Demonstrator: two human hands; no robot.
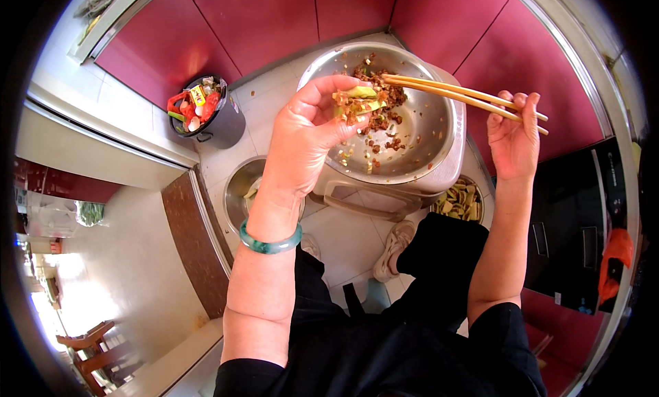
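My left hand (302, 139), with a green bangle on its wrist, pinches a pale green vegetable slice (371, 106) with brown minced filling on it. It is raised over the left part of a large steel bowl (429, 139). In my right hand (515, 139) is a pair of wooden chopsticks (460, 93), slanting left so that their tips reach the filling beside the slice. More minced filling (391, 119) with small pale and green bits lies in the bowl, mostly on its far left side. Whether the tips touch the slice I cannot tell.
The bowl rests on a beige plastic stool (384, 201). Left of it stands a smaller steel bowl (237, 191); right, a container of cut vegetable pieces (461, 203). A dark bin (223, 126) full of rubbish stands by the red cabinets (254, 16). My shoe (395, 249) is below the stool.
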